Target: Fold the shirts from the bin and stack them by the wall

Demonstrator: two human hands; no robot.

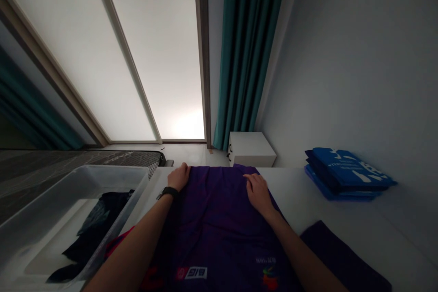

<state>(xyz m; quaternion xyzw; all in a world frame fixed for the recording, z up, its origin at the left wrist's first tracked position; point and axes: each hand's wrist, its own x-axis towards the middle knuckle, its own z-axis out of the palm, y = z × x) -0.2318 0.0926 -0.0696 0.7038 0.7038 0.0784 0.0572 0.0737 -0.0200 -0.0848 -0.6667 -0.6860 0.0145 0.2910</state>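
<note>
A dark purple shirt (pixel 219 219) lies spread on a white table (pixel 290 191), with a red and white patch and a colourful print near its lower end. My left hand (pixel 179 176), a dark watch on its wrist, rests at the shirt's far left corner with its fingers pressed together; what is between them is hidden. On the shirt's far right part lies my right hand (pixel 259 191), its fingers apart and the index finger pointing left. Red fabric (pixel 118 241) shows beside my left forearm.
A clear plastic bin (pixel 112 171) with dark clothes (pixel 99 223) stands at the left. Folded blue items (pixel 349 171) are stacked at the right, with dark fabric (pixel 338 255) nearer. Beyond the table are a white cabinet (pixel 251 143) and a teal curtain (pixel 248 54).
</note>
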